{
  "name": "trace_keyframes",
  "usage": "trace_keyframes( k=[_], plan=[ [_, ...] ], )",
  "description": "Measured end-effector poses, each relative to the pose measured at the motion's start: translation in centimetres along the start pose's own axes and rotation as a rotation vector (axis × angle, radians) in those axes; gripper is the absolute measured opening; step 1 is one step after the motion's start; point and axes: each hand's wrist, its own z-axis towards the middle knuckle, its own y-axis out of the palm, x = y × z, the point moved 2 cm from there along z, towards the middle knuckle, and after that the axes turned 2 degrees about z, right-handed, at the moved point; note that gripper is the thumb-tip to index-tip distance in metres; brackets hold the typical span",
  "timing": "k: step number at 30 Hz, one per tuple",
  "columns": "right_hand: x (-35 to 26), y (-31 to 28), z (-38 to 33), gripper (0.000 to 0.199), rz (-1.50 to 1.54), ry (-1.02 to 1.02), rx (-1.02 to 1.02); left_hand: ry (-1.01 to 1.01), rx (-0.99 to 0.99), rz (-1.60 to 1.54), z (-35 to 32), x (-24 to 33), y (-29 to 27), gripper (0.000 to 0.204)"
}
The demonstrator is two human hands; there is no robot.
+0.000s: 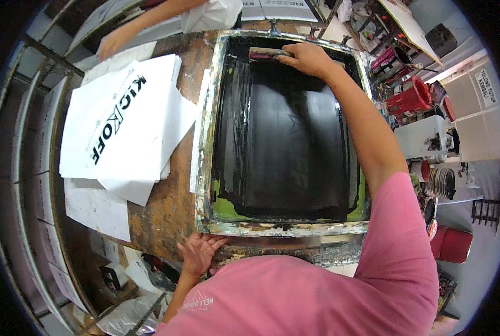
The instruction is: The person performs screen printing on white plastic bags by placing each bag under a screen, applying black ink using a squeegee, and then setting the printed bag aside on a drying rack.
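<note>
In front of me lies a screen-printing frame [204, 168] with a paint-crusted wooden rim. Black ink covers most of its mesh [283, 157], with green strips showing along the near edge. My right hand [307, 59] is closed on a squeegee [264, 52] at the far end of the mesh; part of the squeegee is hidden under the hand. Palm up, my left hand [198, 253] is at the frame's near left corner, its fingers stretched out toward the rim. Whether those fingertips touch the rim, I cannot tell.
Left of the frame, a pile of white printed sheets [121, 129] lies on the stained wooden table [171, 210]. Another person's hand [115, 43] reaches over the pile's far end. Metal racks [17, 140] stand at far left. Red buckets [409, 95] and cans crowd the right side.
</note>
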Motion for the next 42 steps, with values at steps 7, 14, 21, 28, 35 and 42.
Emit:
trace_keyframes(
  k=[7,14,21,28,35,42],
  plan=[
    [-2.4,1.7,-3.7,0.038,-0.101,0.041,0.178,0.019,-0.300,-0.161,0.2,-0.1,-1.6,0.096],
    [-16.2,-3.0,-18.8,0.034,0.008,0.161,-0.092,0.068,-0.359,-0.116,0.6,0.1,-0.8,0.099],
    [-26.4,-14.0,-27.9,0.036,0.056,0.109,0.029,0.096,-0.467,-0.075,-0.2,3.7,2.6,0.114],
    [-24.6,-23.7,-20.5,0.036,-0.282,0.060,0.528,0.413,-0.622,0.088,3.3,12.3,15.3,0.116],
    [-24.3,-28.4,-16.8,0.036,-0.232,-0.083,0.611,0.499,0.245,2.198,7.3,1.8,7.3,0.104],
    [-25.6,-32.0,-13.2,0.037,0.019,0.338,0.434,0.292,0.142,2.240,7.5,1.8,9.6,0.113]
  ],
)
